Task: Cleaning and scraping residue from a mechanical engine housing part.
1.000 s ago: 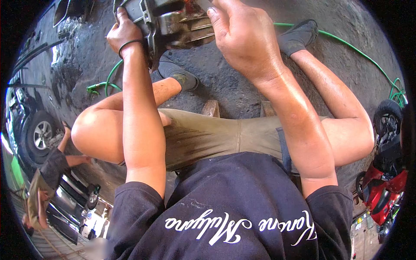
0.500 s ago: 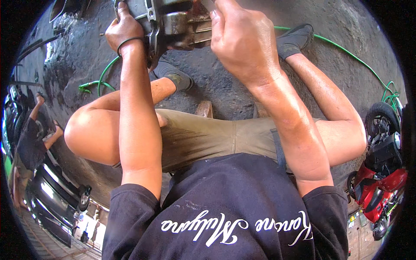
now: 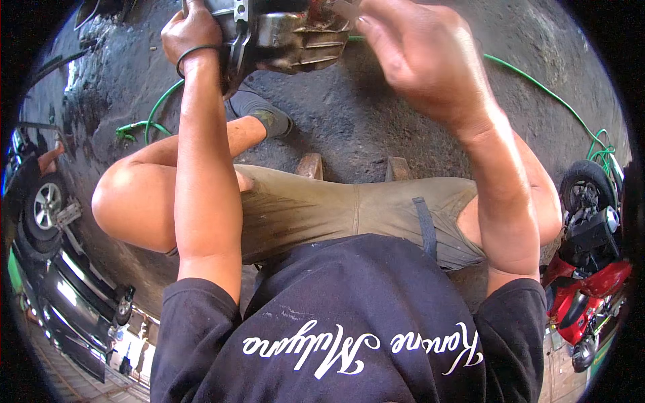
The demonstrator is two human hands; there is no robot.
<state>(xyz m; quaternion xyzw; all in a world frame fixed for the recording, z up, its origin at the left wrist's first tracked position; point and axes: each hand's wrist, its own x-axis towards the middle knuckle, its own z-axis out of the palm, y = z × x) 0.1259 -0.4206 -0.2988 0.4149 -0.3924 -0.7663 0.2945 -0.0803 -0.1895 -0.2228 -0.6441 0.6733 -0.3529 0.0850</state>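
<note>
A greasy metal housing [image 3: 295, 40], like an engine or gearbox casing, shows at the top edge; its upper part is cut off. My left hand [image 3: 191, 33], with a dark band at the wrist, is closed around the housing's left flange. To the right of the housing, my right hand [image 3: 423, 60] is raised, fingers bent and pinched together, somewhat blurred. A thin flat piece [image 3: 347, 10] sticks out from its fingertips toward the housing's reddish-brown, stained end. What kind of piece it is, I cannot make out.
A green hose [image 3: 537, 84] crosses the dark, rough floor behind the housing. Below my legs are wooden pieces [image 3: 310, 166] of a low seat. A red motorcycle [image 3: 584, 289] stands at the right, a dark car [image 3: 67, 289] at the left.
My right hand has moved right, away from the housing, uncovering its right end. The left hand keeps its hold. At the far left, a person has mostly gone from view.
</note>
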